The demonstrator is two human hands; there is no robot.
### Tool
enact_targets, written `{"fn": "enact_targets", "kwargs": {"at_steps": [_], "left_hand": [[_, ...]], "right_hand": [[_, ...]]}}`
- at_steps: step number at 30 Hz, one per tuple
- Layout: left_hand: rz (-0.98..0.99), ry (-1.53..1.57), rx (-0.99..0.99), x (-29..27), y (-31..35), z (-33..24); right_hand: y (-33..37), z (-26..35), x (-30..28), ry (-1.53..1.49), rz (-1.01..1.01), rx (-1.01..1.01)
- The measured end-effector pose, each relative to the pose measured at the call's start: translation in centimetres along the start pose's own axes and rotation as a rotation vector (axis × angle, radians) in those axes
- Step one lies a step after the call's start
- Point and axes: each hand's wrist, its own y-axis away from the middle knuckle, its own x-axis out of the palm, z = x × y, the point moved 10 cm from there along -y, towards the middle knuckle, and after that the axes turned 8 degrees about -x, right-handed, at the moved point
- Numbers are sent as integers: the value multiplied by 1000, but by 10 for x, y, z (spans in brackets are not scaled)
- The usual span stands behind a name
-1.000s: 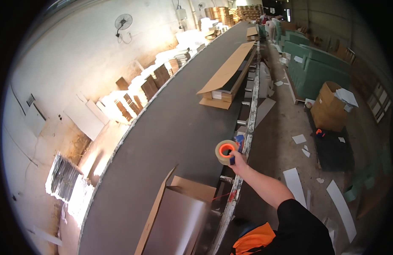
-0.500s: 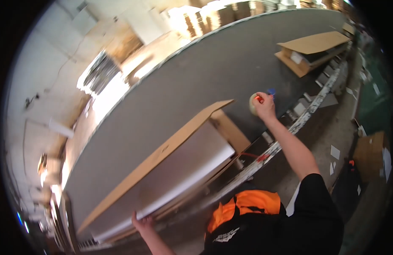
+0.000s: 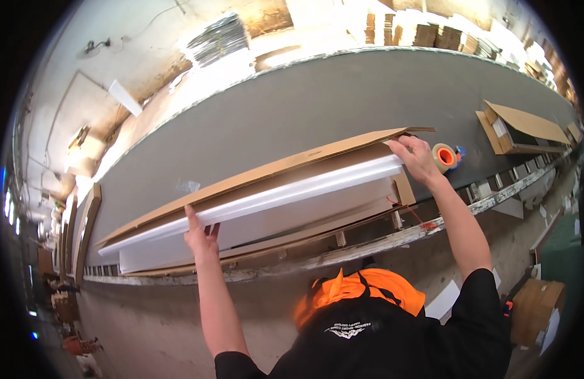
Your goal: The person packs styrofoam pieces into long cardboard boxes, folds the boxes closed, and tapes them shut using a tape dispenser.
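Note:
A long, open cardboard box (image 3: 279, 165) lies on the grey table in front of me, its far flap raised. Inside it a long white panel (image 3: 304, 184) is tilted, with its bright edge lifted above the box's near side. My left hand (image 3: 202, 239) grips this panel left of its middle, one finger stretched over the top edge and others against the lower face. At the right end, my right hand (image 3: 418, 159) has its fingers bent over the panel's corner, close under the flap; its fingertips are partly hidden. Right beside that hand sits a tape roll (image 3: 443, 157) with an orange core and a blue part.
Another open cardboard box (image 3: 525, 129) lies farther right on the grey table (image 3: 342, 88). A worn white rail (image 3: 292, 265) runs along the near edge, with a red cord (image 3: 424, 225) by it. Stacked sheets (image 3: 217, 39) stand beyond the far edge.
My right hand has let go of the tape roll and moved left to the panel's end. The left hand has come up onto the panel, whose edge has risen. The view has turned.

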Motion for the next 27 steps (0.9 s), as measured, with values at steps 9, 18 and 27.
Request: {"fn": "enact_targets", "kwargs": {"at_steps": [9,18,27], "left_hand": [[187,-29,11,24,-15,-13],[395,-1773,904,34,22,61],[438,-1743,1517,27,23,64]], "right_hand": [[41,151,76,837,-14,-861],[-56,132,101,657,-46,-671],[-57,137,121,723,162,-481]]}}
